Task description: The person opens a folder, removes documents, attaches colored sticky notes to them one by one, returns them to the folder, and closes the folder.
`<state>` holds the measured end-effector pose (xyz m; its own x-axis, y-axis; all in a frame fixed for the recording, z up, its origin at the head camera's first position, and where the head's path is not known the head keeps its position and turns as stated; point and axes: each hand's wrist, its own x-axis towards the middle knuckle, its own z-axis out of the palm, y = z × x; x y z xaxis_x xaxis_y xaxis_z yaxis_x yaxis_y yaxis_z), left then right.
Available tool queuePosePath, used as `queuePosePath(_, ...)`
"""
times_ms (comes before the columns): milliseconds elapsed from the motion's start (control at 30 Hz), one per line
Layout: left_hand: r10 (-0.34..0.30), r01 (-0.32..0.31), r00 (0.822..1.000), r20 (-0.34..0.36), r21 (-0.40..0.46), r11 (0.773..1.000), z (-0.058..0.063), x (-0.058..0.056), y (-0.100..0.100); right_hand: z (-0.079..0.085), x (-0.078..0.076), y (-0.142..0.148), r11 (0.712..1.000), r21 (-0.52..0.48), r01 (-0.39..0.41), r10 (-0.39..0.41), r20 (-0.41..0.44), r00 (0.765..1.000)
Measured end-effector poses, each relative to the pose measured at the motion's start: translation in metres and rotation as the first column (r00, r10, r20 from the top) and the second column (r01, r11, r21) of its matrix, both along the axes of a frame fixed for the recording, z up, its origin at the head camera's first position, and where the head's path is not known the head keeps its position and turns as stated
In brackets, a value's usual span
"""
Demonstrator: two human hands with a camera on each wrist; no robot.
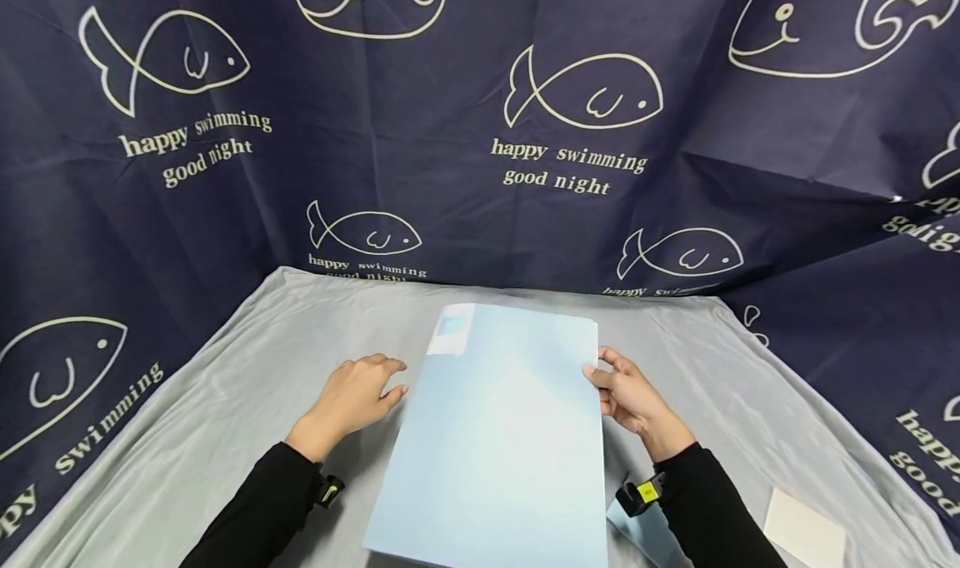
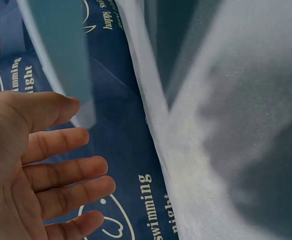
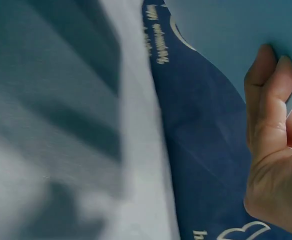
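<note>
A large light blue folder [image 1: 502, 435] with a white label [image 1: 452, 328] in its upper left corner is held up over the table, its front facing me. My right hand [image 1: 628, 391] pinches its right edge, thumb on the front and fingers behind. The right wrist view shows those fingers [image 3: 275, 100] against the back of the folder [image 3: 221, 35]. Beside the left edge is my left hand [image 1: 358, 397], its fingers loosely spread and holding nothing. In the left wrist view that palm faces the folder's edge [image 2: 61, 60] with a gap between the fingers.
A grey-white cloth covers the table [image 1: 247, 401]. Under my right wrist lies another light blue flat piece [image 1: 648, 530], partly hidden by the sleeve. A white square piece [image 1: 806, 530] rests at the front right. A dark blue curtain [image 1: 450, 135] with fish prints surrounds the table.
</note>
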<state>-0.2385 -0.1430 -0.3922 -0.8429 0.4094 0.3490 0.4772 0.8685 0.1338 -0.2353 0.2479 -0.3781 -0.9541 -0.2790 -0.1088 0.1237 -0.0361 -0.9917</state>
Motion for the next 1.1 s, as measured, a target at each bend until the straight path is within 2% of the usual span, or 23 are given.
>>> queuePosePath(233,-0.011,0.009,0.999,0.044,0.036,0.999,-0.006,-0.001,0.003,-0.019,-0.007,-0.012,0.997,0.072,-0.035,0.031,0.059,0.998)
queuePosePath(300,-0.014,0.012,0.999,0.045,0.038,0.999,-0.007,-0.002,0.003,-0.026,-0.010,-0.016,0.989,0.147,-0.009,-0.001,0.066,0.998)
queuePosePath(367,-0.019,0.017,0.998,0.052,0.037,0.999,-0.008,-0.002,0.004,-0.032,-0.012,-0.020,0.962,0.271,0.037,-0.056,0.063,0.996)
queuePosePath(433,-0.023,0.022,0.998,0.061,0.030,0.999,-0.010,-0.002,0.006,-0.037,-0.014,-0.024,0.908,0.413,0.078,-0.103,0.040,0.994)
queuePosePath(567,-0.042,0.040,0.995,0.096,0.023,0.999,-0.016,-0.001,0.009,-0.044,-0.013,-0.032,0.762,0.634,0.134,-0.153,-0.025,0.988)
queuePosePath(667,-0.054,0.051,0.991,0.123,0.023,0.998,-0.021,0.000,0.012,-0.048,-0.013,-0.034,0.650,0.746,0.144,-0.134,-0.074,0.988)
queuePosePath(767,-0.051,0.049,0.990,0.130,0.021,0.999,-0.026,0.000,0.013,-0.050,-0.012,-0.033,0.561,0.816,0.140,-0.097,-0.103,0.990)
queuePosePath(967,-0.044,0.043,0.993,0.110,0.016,0.999,-0.027,0.000,0.013,-0.052,-0.014,-0.034,0.476,0.869,0.137,-0.060,-0.124,0.990)
queuePosePath(1100,-0.046,0.044,0.992,0.120,0.021,0.999,-0.024,0.003,0.013,-0.052,-0.013,-0.037,0.404,0.907,0.117,-0.022,-0.119,0.993)
